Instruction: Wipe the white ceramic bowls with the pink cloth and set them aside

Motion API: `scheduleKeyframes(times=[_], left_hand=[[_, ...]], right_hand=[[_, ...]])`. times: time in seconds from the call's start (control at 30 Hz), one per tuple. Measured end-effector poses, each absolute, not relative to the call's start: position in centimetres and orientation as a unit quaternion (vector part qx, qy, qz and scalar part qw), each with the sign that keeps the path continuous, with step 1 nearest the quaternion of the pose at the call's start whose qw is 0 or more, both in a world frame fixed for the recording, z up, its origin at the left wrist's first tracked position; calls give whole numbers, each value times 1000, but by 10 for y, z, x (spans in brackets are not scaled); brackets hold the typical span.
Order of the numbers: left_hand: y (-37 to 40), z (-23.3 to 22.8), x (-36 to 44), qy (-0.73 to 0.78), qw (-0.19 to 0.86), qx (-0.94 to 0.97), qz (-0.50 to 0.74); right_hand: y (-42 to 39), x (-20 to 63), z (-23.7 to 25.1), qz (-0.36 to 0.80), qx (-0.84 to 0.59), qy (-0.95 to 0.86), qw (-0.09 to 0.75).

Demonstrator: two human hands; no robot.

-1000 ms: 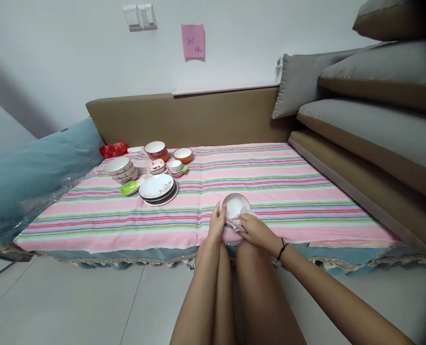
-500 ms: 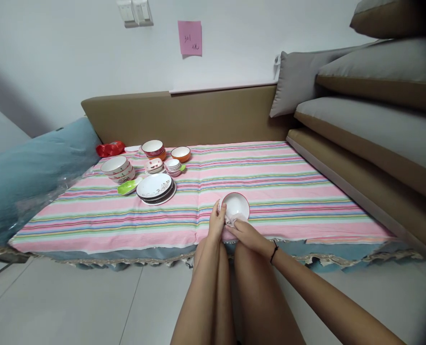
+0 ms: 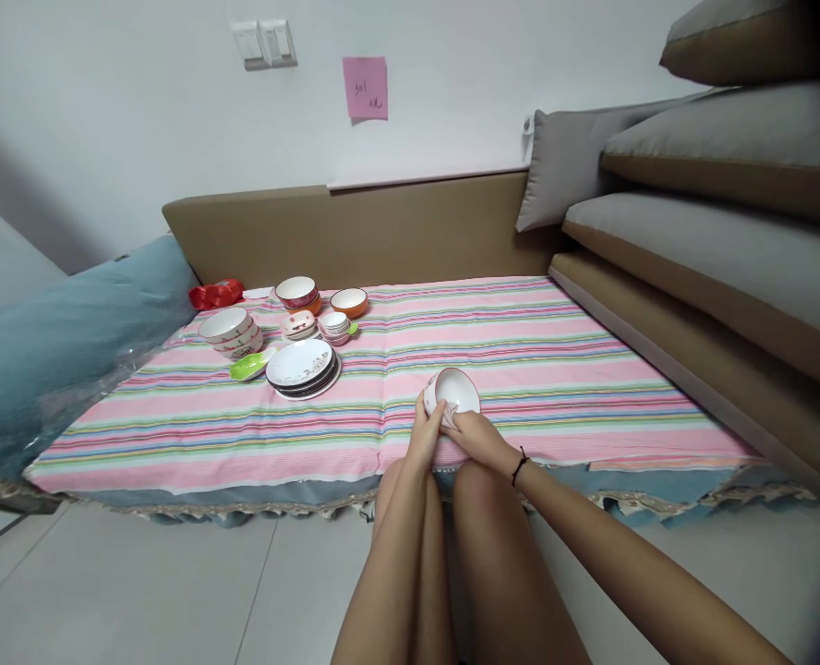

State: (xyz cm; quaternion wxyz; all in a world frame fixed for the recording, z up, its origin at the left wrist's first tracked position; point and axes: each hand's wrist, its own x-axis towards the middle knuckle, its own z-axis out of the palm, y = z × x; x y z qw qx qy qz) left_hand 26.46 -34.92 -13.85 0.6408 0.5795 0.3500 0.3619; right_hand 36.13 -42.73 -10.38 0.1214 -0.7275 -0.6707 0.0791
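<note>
Now | bowl [image 3: 453,389] tilted, mouth toward camera | both hands' grip

1. The striped cloth [image 3: 521,351] runs pink with thin bands of green, blue, yellow and red.
2. On that cloth, the bowl [image 3: 453,390] shows white inside with a red rim.
3. At the cloth's far left, the plate stack [image 3: 303,367] is white with speckles on top, dark plates beneath.
4. Beside it sits a bright green spoon [image 3: 250,368].
5. Further back on the cloth, an orange bowl [image 3: 350,302], white inside.
6. Off the cloth's left corner, a red bag [image 3: 214,294]; beyond it, a teal cushion [image 3: 56,342].
</note>
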Motion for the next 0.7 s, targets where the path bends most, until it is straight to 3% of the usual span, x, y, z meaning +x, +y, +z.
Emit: scheduleKeyframes(times=[0.17, 0.43, 0.7], left_hand=[[-345, -136, 265, 357, 585, 621, 381], [-352, -141, 263, 373, 623, 586, 360], [-346, -136, 263, 400, 575, 605, 379]], right_hand=[[-436, 369, -109, 93, -697, -699, 132], [-436, 374, -114, 66, -718, -676, 155], [-441, 377, -117, 75, -679, -710, 173]])
